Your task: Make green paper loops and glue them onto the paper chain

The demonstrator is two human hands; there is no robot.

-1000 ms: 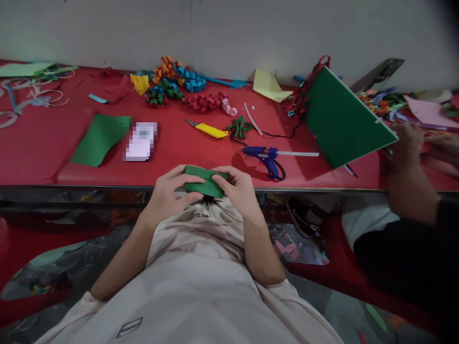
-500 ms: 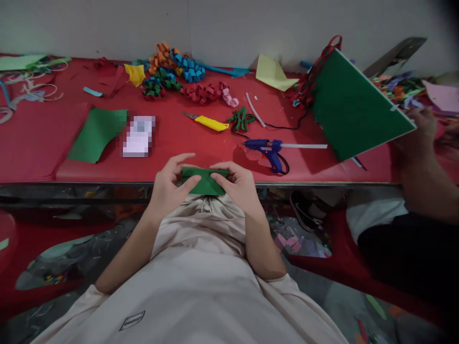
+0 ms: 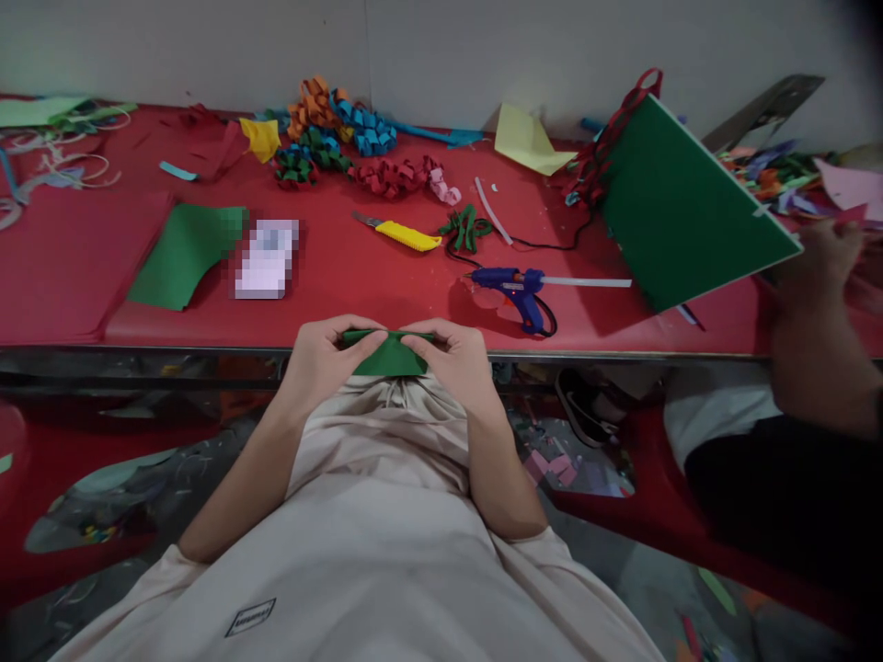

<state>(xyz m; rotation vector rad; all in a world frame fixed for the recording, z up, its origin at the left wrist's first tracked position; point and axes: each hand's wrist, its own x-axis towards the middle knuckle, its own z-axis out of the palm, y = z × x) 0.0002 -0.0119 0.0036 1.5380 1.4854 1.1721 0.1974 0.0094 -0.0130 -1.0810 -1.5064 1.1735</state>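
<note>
In the left hand [image 3: 318, 363], clamped between thumb and curled fingers: one end of a small green paper [image 3: 391, 359], folded over along the far edge. In the right hand [image 3: 459, 363], clamped likewise: the other end; thumb tips near each other, slightly apart. Position of same: by the near table edge, nearer and to the left of the blue glue gun [image 3: 524, 292].

In the glue gun's rear: one whitish glue stick [image 3: 586, 282]. Just beyond it: curled green strips [image 3: 467, 228]. Beyond and to its left: yellow-handled cutter [image 3: 408, 235], blade out. Farther left of it: pale phone-like item [image 3: 267, 259], blurred; green sheet [image 3: 185, 262]; red sheets [image 3: 69, 267]. Well beyond it: multicoloured paper chains [image 3: 365, 138]; pale yellow sheet [image 3: 528, 142]. To its right: green board [image 3: 690, 216], tilted; past that, a co-worker's hand [image 3: 824, 253]. Beneath it: red table [image 3: 331, 276].
</note>
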